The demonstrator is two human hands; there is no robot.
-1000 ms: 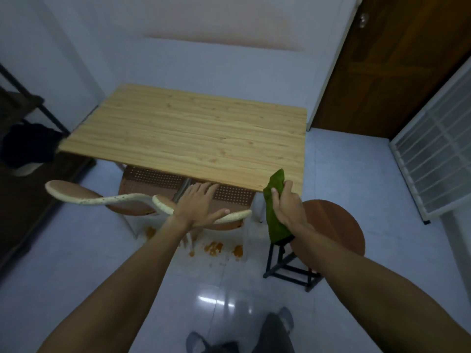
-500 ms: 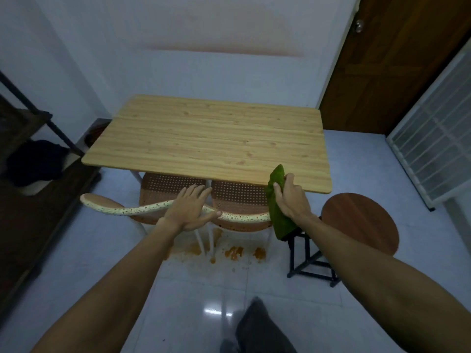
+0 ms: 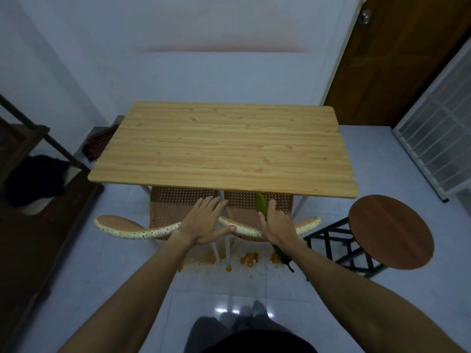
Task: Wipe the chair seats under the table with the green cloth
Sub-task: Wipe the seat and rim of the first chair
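left hand (image 3: 204, 221): open flat on chair backs (image 3: 142, 231) | right hand (image 3: 276, 225): gripping cloth (image 3: 262, 206) | seats (image 3: 183, 207): just beyond fingers

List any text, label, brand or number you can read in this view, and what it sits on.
None: no readable word, number, label or sign shows anywhere.
Table: plain wood grain, no print.
Green cloth, held in the right hand: no tag or logo visible.
Chair seats: only a perforated hole pattern.
Round stool and door: bare wood, no markings.
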